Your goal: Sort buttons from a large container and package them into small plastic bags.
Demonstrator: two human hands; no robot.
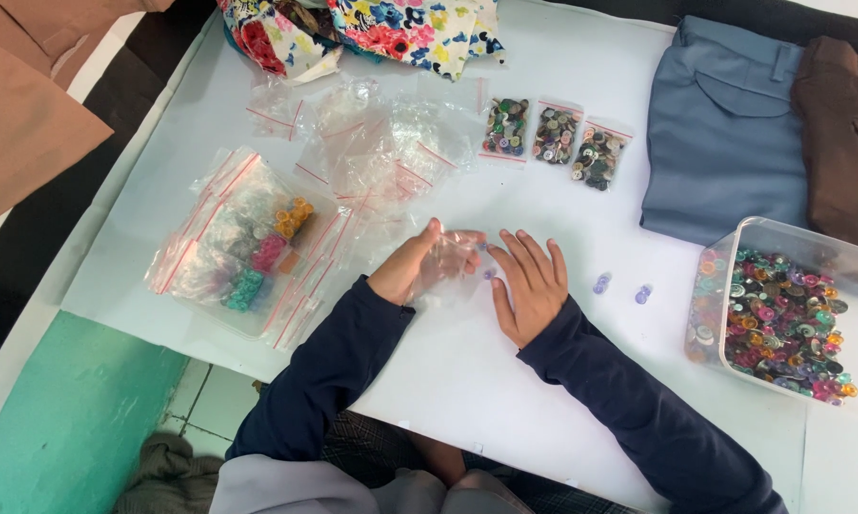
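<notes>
Looking down at a white desk (467, 381) here, and it's basically zip bags everywhere. Three small clear bags (555, 138) stuffed with dark mixed buttons sit in a neat row near the far edge, each with a red seal strip on top. Left of them there's a messy heap of empty bags (372, 143), same red strips, all crinkled. Closer to the left edge is a stack of filled bags (243, 243) with yellow, pink and teal buttons showing through. Over at the right edge, a clear plastic tub (791, 243) is loaded with multicoloured buttons. Folded blue trousers (724, 124) and a brown garment (843, 133) lie at the far right corner, floral fabric (372, 29) at the far edge. Now the hands, both in dark navy sleeves, meeting about mid-desk: the left hand (412, 266) is pinching one clear little bag (456, 252), fingers curled round its edge and holding it just off the surface. The right hand (532, 286) isn't gripping anything, it's flat-ish, palm down, fingers spread and pointing away, fingertips just beside the bag's mouth. There's a tiny lilac button (489, 273) between the two hands, and two more lilac buttons (622, 288) lying loose a bit to the right of the right hand, short of the tub.
</notes>
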